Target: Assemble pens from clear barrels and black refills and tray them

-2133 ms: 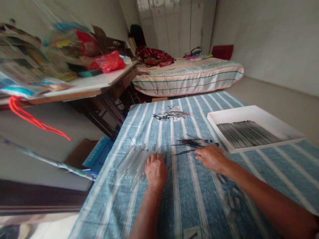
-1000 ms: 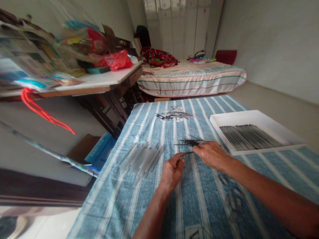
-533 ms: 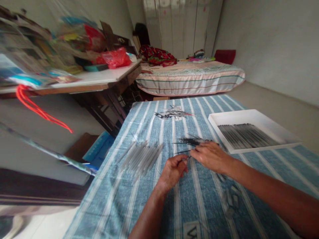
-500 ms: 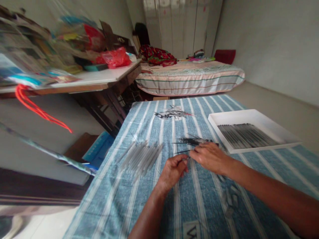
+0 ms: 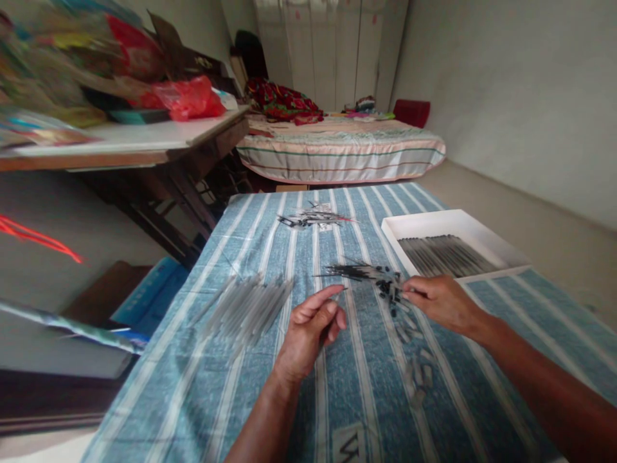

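Observation:
My left hand (image 5: 313, 328) is closed above the striped cloth, its thumb pressed to the fingers. A thin piece with a dark tip (image 5: 344, 289) juts out at the index fingertip; the rest of it is hidden. My right hand (image 5: 443, 303) is pinched at the right edge of a heap of small black pieces (image 5: 388, 289); what lies between its fingertips is too small to make out. Thin black rods (image 5: 349, 271), like pen refills, lie just behind. Left of my left hand is a row of translucent tubes (image 5: 250, 305).
A white box (image 5: 486, 225) at the right holds a row of dark-centred tubes (image 5: 446, 254). Short grey pieces (image 5: 419, 373) lie nearer me. Another pile of thin dark parts (image 5: 313, 217) sits at the far end. A cluttered desk (image 5: 144, 138) stands left; a bed (image 5: 342, 151) is beyond.
My hands came together at the black rods, then parted. My right hand moved right to the small black pieces; my left keeps a thin piece. The view has turned slightly right.

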Motion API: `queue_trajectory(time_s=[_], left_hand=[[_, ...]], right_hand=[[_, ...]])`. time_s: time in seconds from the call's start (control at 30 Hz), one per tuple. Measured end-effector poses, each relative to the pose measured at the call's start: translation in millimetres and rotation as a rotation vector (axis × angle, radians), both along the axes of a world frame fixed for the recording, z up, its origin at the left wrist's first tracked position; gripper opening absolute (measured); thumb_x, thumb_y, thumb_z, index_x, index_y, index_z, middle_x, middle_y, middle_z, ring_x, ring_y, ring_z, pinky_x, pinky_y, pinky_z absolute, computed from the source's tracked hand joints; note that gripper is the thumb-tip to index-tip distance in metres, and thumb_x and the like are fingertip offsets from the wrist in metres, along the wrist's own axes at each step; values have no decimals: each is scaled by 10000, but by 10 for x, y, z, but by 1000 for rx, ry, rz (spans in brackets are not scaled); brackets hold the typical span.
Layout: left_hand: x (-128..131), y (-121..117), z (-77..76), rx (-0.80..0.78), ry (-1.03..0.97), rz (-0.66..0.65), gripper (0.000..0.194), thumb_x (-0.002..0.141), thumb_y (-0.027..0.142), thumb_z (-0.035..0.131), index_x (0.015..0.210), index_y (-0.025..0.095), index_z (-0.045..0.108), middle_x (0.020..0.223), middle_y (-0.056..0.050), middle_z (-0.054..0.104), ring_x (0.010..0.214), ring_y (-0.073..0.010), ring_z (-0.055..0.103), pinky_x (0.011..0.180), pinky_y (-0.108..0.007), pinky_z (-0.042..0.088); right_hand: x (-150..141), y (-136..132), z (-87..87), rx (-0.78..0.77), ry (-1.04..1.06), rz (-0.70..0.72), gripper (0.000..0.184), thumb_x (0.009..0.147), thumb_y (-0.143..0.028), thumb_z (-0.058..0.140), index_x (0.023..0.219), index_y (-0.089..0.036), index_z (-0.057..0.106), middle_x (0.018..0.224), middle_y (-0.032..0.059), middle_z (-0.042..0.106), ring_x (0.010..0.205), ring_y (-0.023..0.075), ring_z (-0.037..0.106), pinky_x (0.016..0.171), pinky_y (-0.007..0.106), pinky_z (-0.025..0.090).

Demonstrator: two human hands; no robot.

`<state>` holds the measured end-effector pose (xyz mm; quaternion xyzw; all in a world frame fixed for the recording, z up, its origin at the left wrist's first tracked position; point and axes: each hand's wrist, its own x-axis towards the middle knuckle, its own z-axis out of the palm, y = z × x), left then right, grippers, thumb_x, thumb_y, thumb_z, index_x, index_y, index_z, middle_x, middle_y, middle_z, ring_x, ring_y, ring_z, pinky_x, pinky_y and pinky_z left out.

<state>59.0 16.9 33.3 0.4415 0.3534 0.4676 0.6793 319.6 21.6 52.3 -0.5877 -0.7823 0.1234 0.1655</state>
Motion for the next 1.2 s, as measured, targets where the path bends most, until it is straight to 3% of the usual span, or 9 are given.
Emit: queue_trajectory(time_s=[0.2,0.33,0.5,0.6,0.7,0.9,1.03,1.2], left_hand=[[43,-5,-17,-18,30,-33,315,774,325,627,1050,174,639,592,7,622,398,-55,424,403,-191,271],[54,-13,-26,-32,71,-60,294,779,334,622,1028,178,639,601,7,624,400,-56,426,401,-191,266],[57,-21,-26,-46,77,-84,326,770,351,631,1043,172,632,601,5,615,402,-58,422,394,-190,268],[62,-28,-28,-47,76,-108,339,780,350,621,1069,173,624,600,8,608,398,-56,416,384,-187,262],[73,-38,-33,-42,71,-129,369,792,345,609,1119,174,605,597,11,604,397,-54,411,379,-186,258],[96,-50,-32,-46,84,-184,386,798,341,603,1146,174,588,607,8,607,405,-53,413,385,-184,264],[108,-58,-26,-43,103,-197,355,793,359,609,1087,160,599,602,4,606,411,-57,425,389,-183,261],[116,-70,-38,-40,97,-218,316,780,377,624,996,148,604,591,4,611,400,-56,427,387,-186,253]], right_hand=[[-44,-154,-303,-194,-72,-43,244,833,-285,462,796,-192,684,667,30,683,623,169,620,567,237,359],[-204,-78,-335,-204,-190,-85,283,856,-309,445,817,-197,702,807,82,719,762,223,655,610,267,373],[-295,8,-363,-249,-280,-104,203,803,-271,518,762,-183,697,796,110,709,783,258,648,592,281,375],[-273,2,-399,-262,-79,-65,131,751,-198,540,725,-176,667,711,65,684,712,215,631,591,269,383],[-268,-35,-385,-310,333,-19,94,723,-166,527,710,-167,619,628,13,634,601,150,590,563,242,400],[-430,-142,-132,-455,1002,-53,154,694,-267,637,801,-158,616,657,13,677,487,108,578,479,224,436],[-576,-154,0,-432,1178,-18,201,690,-302,684,817,-150,651,669,35,699,492,110,596,475,229,463],[-688,-115,-27,-431,1192,-11,218,674,-326,714,794,-147,678,592,10,668,448,90,559,447,217,456]])
